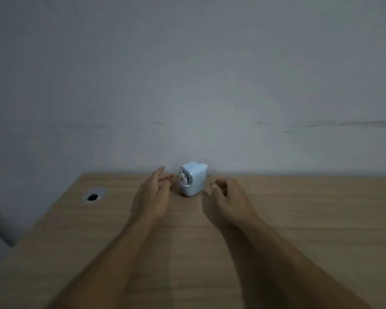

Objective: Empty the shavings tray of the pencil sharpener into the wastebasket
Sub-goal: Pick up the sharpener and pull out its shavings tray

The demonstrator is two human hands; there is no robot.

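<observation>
1. Head view, starting at our far left: a round cable hole (93,195) sits in the wooden desk (299,219), well apart from our left hand and beyond its outer side. It plays no part in the job.
2. Our left hand (153,195) is open and empty, palm turned inward and fingers spread, just beside the sharpener's left face but not touching it.
3. Between our hands stands the pencil sharpener (191,179), a small pale blue plastic box, upright at the far edge of the desk against the wall, its round silver pencil inlet facing us and a little left.
4. We judge it light and rigid, with smooth sides that could slip, so we would clamp its two flat sides with one hand and draw the shavings tray out low at its base with the other. The blur hides the tray's seam, so we cannot tell where it slides out.
5. Whether the tray holds shavings is not visible; we would keep it level once it is out, since loose shavings spill easily.
6. Our right hand (228,198) is also empty, fingers curled and apart, close to the sharpener's right side without contact.
7. No wastebasket shows anywhere near either hand.
</observation>
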